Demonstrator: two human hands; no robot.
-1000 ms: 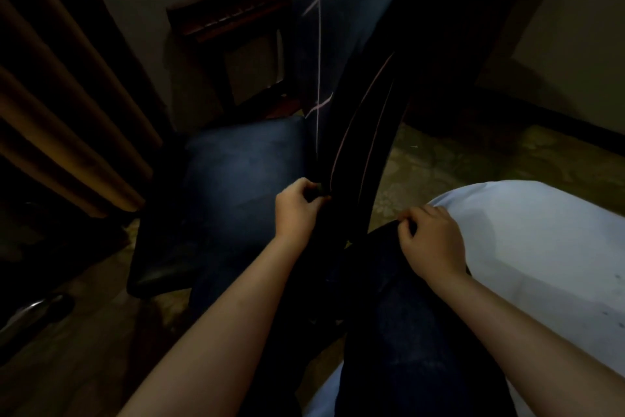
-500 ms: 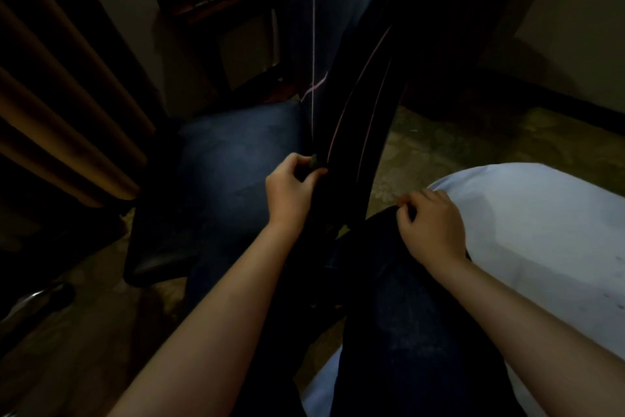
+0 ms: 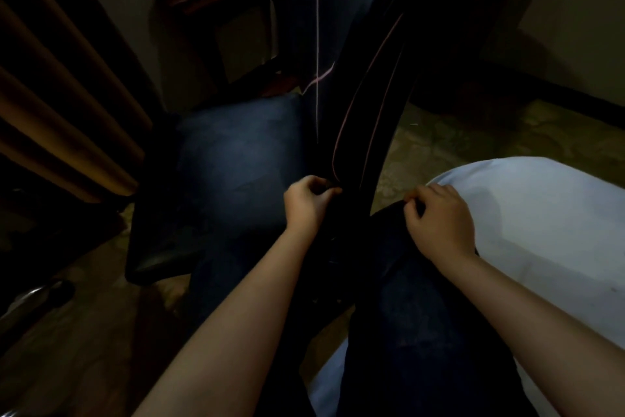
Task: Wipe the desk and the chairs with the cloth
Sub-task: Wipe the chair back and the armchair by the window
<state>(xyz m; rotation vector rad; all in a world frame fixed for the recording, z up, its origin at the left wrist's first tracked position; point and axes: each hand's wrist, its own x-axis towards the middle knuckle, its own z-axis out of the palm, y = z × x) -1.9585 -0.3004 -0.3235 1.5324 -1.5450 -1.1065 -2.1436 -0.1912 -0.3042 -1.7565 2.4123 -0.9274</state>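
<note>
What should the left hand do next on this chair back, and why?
Probably slide the left hand up along the chair back side edge. Its fingers are curled at the bottom of that edge, beside the seat, and a long stretch of edge lies above them. It is too dark to tell whether they hold the cloth.

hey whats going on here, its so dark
A person is working at a dark blue chair. Their left hand is curled against the lower edge of its backrest; too dark to tell what it holds. Their right hand pinches dark fabric beside a white surface.
</note>
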